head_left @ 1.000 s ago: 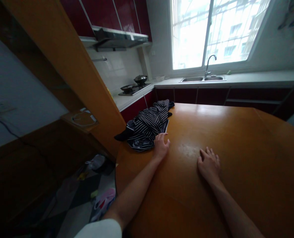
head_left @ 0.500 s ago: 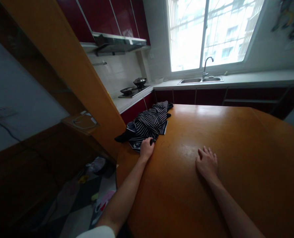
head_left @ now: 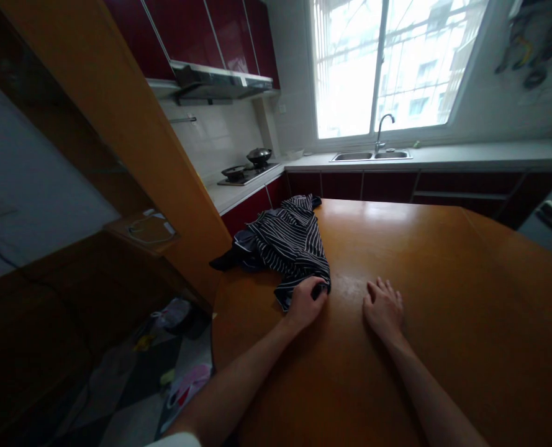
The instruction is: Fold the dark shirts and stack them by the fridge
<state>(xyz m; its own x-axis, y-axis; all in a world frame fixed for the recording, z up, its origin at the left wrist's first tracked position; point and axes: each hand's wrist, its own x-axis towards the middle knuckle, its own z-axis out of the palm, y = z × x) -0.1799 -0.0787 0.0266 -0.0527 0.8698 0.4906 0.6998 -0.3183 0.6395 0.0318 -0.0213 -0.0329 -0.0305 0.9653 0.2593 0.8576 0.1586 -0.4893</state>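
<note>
A black-and-white striped garment (head_left: 290,236) lies crumpled along the left side of the wooden table (head_left: 425,273). Its near corner is pinched in my left hand (head_left: 306,302), close above the tabletop. The cloth stretches from that hand back toward the table's far left edge, with a dark part hanging toward the wooden post. To the right, my right hand (head_left: 384,310) rests on the table with its fingers spread and nothing in it. What kind of garment it is does not show clearly.
A wooden post (head_left: 182,167) rises at the table's left edge. Beyond the table stand a counter with a sink (head_left: 371,156), and a stove (head_left: 248,174) with pans. Bags (head_left: 176,313) lie on the floor at the lower left.
My left hand has moved right and nearer to me, drawing the garment's near corner along and spreading the cloth. My right hand has stayed about where it was.
</note>
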